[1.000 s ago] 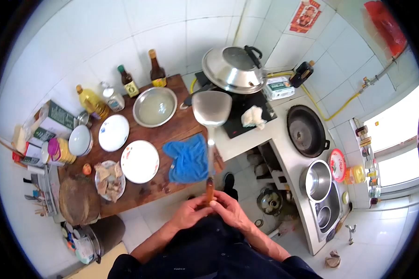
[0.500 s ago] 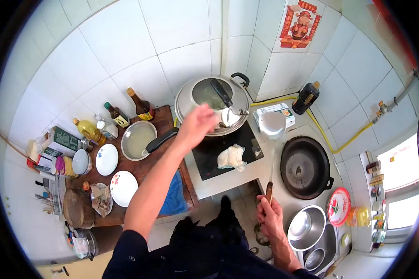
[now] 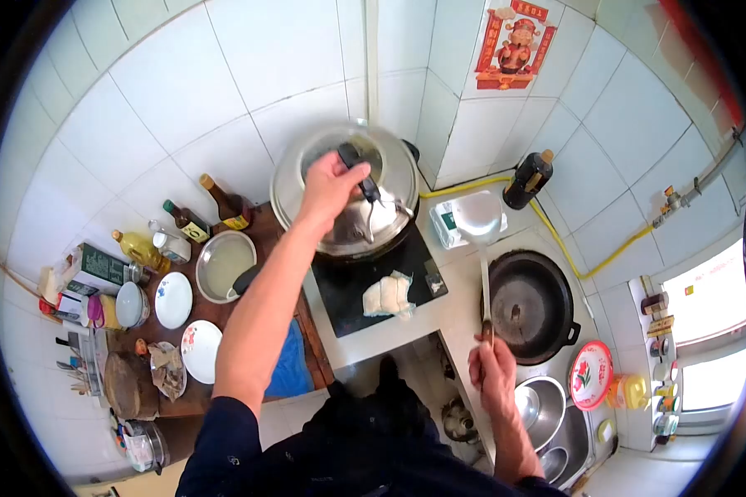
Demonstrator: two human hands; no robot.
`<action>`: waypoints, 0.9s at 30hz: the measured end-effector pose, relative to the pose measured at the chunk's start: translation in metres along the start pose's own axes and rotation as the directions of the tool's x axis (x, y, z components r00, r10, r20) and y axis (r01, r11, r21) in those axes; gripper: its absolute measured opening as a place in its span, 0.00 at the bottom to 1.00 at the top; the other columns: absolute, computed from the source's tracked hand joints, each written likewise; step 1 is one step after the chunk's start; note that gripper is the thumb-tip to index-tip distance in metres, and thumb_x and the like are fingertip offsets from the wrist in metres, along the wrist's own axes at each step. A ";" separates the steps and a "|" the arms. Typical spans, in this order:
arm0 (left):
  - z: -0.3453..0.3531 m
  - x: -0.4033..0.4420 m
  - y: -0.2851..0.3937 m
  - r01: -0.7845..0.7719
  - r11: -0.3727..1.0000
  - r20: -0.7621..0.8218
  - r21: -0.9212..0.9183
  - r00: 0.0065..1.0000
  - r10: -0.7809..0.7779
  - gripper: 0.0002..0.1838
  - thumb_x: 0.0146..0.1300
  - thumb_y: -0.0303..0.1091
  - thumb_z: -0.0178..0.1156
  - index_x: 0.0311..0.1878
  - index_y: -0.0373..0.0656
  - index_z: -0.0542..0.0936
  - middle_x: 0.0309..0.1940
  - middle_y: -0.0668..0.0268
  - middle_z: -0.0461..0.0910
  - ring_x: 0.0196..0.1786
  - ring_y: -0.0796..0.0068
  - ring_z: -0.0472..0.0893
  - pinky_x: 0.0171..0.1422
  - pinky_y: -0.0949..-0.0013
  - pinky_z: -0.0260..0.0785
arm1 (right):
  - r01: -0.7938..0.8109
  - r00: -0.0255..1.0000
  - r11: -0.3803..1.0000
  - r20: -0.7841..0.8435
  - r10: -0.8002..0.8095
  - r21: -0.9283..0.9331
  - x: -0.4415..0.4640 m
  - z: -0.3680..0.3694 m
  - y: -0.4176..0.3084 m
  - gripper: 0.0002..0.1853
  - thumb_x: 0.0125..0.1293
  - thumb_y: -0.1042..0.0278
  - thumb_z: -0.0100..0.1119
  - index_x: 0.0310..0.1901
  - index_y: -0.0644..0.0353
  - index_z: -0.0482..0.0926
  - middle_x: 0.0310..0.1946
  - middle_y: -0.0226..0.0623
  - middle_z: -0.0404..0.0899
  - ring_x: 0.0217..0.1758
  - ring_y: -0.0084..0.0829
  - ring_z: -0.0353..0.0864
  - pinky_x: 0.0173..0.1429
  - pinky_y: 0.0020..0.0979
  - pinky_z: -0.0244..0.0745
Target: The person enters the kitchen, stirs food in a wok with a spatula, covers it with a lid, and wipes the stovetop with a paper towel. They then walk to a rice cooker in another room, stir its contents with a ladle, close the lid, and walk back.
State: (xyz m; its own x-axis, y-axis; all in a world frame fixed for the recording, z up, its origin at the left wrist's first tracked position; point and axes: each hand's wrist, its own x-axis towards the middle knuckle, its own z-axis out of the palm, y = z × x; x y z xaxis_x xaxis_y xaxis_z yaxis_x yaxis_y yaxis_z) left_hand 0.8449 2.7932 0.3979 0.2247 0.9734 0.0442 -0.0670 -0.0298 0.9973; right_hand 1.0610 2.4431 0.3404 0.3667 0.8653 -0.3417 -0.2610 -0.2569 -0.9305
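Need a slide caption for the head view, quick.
Left grip on the black handle of a steel lid, right grip holding a spatula.

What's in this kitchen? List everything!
Flat cooktop: 1, black, on the pale counter
Domed metal lid: 1, silver, above the cooktop
Long metal spatula: 1, silver, above the counter
Rumpled bundle: 1, white, on the cooktop
Round pan: 1, black, right of the cooktop
Round metal pot: 1, silver, lower right
Flowered dish: 1, red-and-white, far right
Tall bottle: 1, black, back corner
Patterned plates: 2, white, on the wooden table
Glass sauce bottles: 2, brown, back of the table
Soft cloth: 1, blue, table's front edge
Paper poster: 1, red, tiled wall
Other small things: too crowded to count
Left grip: 1, bare, on the lid's black handle
Right grip: 1, bare, around the spatula's brown handle
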 end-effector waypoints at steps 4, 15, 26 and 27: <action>-0.020 -0.032 0.069 -0.148 0.984 -0.020 0.096 0.988 0.151 0.12 0.64 0.31 0.67 0.49 0.40 0.80 0.39 0.68 0.85 0.39 0.83 0.81 0.39 0.77 0.72 | 0.093 0.994 0.972 0.085 -0.076 -0.216 0.035 -0.003 -0.036 0.18 0.76 0.65 0.51 0.62 0.66 0.72 0.31 0.29 0.76 0.21 0.14 0.67 0.24 0.18 0.61; -0.186 -0.225 0.158 -0.132 0.944 -0.478 0.303 0.836 0.270 0.21 0.67 0.29 0.61 0.62 0.35 0.73 0.50 0.60 0.83 0.47 0.76 0.81 0.47 0.75 0.71 | 0.692 0.685 0.124 0.593 -0.422 -0.711 0.189 0.053 -0.130 0.22 0.69 0.69 0.52 0.64 0.56 0.72 0.37 0.56 0.83 0.40 0.57 0.82 0.48 0.47 0.78; -0.289 -0.525 0.099 0.272 0.943 -0.859 0.193 0.511 0.028 0.24 0.68 0.30 0.63 0.64 0.35 0.71 0.50 0.64 0.80 0.50 0.74 0.79 0.57 0.73 0.71 | 0.416 0.819 0.515 0.554 0.145 -0.749 0.281 0.125 -0.112 0.23 0.68 0.64 0.58 0.63 0.65 0.76 0.47 0.47 0.85 0.49 0.36 0.83 0.56 0.33 0.75; -0.296 -0.545 0.089 0.299 0.938 -0.878 0.178 0.479 0.014 0.24 0.69 0.31 0.63 0.65 0.35 0.71 0.50 0.65 0.80 0.50 0.74 0.79 0.54 0.74 0.71 | 0.423 0.802 0.551 0.580 0.142 -0.719 0.281 0.132 -0.105 0.23 0.69 0.63 0.58 0.63 0.64 0.76 0.46 0.46 0.86 0.48 0.35 0.84 0.55 0.33 0.76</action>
State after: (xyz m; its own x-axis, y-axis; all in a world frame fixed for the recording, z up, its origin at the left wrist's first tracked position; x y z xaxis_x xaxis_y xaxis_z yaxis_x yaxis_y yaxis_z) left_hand 0.4289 2.3269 0.4456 -0.7465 0.6652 -0.0162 0.1773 0.2223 0.9587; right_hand 1.0740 2.7703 0.3594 -0.2611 0.9073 -0.3295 0.6539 -0.0849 -0.7518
